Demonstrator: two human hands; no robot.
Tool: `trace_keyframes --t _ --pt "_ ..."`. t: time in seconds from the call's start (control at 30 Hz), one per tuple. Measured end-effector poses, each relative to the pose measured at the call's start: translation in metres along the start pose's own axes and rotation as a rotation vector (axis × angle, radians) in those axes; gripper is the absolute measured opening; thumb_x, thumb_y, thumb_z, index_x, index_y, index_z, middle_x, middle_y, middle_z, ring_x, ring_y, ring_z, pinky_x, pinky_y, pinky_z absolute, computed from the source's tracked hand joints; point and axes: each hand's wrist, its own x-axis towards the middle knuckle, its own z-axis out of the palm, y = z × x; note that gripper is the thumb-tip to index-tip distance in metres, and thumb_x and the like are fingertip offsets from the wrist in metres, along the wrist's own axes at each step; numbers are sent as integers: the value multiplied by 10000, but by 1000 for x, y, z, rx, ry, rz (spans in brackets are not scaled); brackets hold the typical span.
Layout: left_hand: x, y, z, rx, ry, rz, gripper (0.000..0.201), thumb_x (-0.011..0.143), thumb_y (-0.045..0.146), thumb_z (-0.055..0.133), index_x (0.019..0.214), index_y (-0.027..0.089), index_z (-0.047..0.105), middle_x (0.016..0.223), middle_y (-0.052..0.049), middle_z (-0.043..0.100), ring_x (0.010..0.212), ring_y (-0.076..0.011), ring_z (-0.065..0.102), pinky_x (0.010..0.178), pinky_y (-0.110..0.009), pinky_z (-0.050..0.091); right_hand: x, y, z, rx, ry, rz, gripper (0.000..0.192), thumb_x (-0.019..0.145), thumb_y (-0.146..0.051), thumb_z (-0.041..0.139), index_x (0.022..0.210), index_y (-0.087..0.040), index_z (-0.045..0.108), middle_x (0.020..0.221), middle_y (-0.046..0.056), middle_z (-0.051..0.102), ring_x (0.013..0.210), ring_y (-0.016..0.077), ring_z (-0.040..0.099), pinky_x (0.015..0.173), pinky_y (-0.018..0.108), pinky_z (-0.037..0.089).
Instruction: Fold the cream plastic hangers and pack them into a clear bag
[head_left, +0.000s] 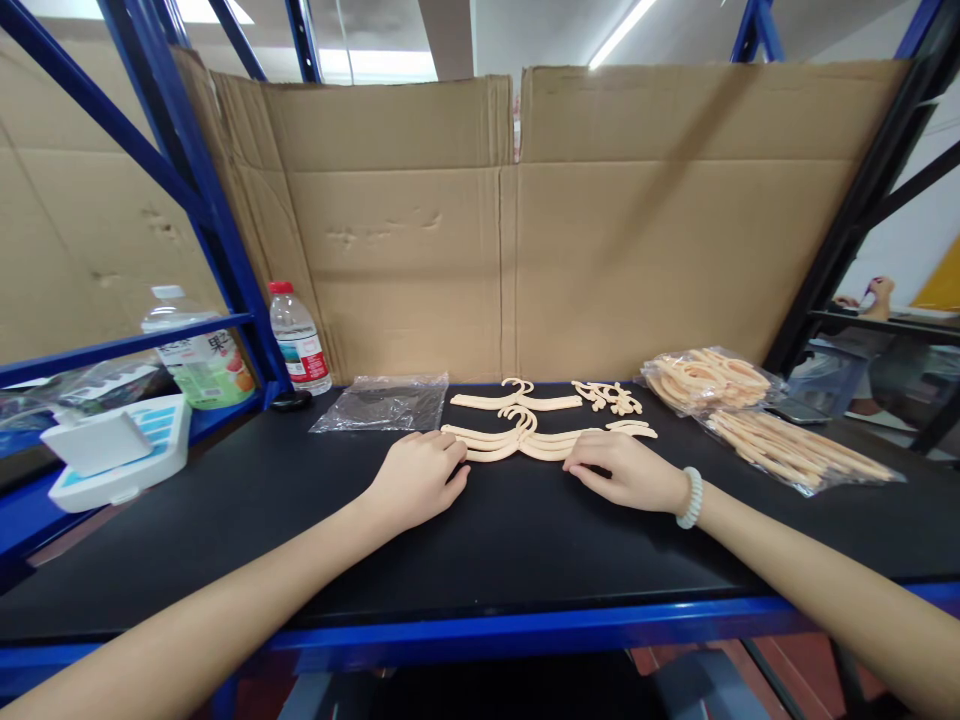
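Several cream plastic clothes hangers (491, 447) lie stacked flat near the middle of the black tabletop, their hooks pointing away from me. My left hand (421, 478) is curled over the left ends of this stack, with its thumb on the near side. At the right ends, my right hand (630, 470), wearing a pale beaded bracelet (690, 498), has its fingers bent around the hangers; its fingertips are partly hidden. Just behind the stack lies another cream hanger (555, 403). Small cream hook pieces (619, 398) are heaped to its right, and loose short cream bars (631, 429) lie beyond my right hand.
On the right are a clear bag of cream curved parts (705, 380) and a bag of cream bars (802, 450). A flat clear bag (382, 402) lies left. Bottles (300, 345) and a white-and-blue device (161, 440) stand further left. A cardboard wall (420, 270) closes the back.
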Motion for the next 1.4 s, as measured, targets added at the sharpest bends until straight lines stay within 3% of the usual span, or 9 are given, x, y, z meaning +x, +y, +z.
trace_keyframes --t 0.57,1.4 --pt "3 -6 -8 -54 27 -109 111 853 230 467 841 190 570 750 -28 652 691 -197 615 590 -285 418 0 -2 -1 -33 -11 11 249 941 -182 416 856 -172 650 820 70 669 801 196 610 741 329 476" --pt "3 -5 -8 -116 13 -105 101 834 233 480 828 195 574 712 -14 632 677 -186 615 595 -271 423 -1 -1 -1 -41 -18 18 272 950 -207 404 856 -169 657 798 71 666 771 190 601 712 320 481"
